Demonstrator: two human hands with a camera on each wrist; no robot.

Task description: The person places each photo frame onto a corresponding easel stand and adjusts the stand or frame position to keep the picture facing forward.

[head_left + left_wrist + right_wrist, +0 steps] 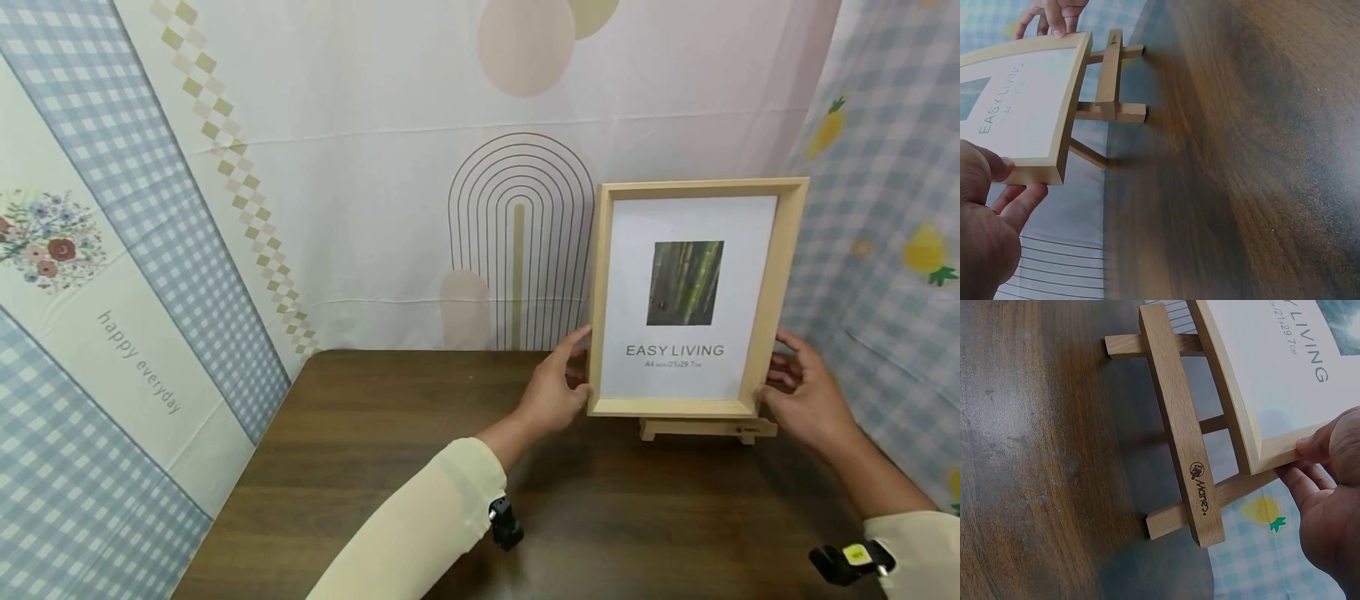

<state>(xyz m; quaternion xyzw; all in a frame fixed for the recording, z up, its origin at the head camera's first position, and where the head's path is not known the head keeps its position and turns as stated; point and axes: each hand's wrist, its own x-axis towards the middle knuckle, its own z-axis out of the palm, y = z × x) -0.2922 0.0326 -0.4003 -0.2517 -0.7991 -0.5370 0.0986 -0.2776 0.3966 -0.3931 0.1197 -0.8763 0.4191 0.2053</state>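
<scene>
Free tabletop (352,425) at left, easel ledge (701,428) blocking below picture frame (686,292), cloth (360,208) behind

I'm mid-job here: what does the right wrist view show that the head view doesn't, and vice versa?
Only the right wrist view shows legible dark lettering on the pale-brown wooden easel, plus the easel's slim third leg.

Only the head view shows the bare left hand, holding one side of the rectangular pale-wood picture frame, and the multicoloured printed bouquet.

Both show the bare right hand gripping the frame near a lower corner, the dark-brown wood-grain tabletop, and the blue-and-white checked, pineapple-print cloth.
</scene>
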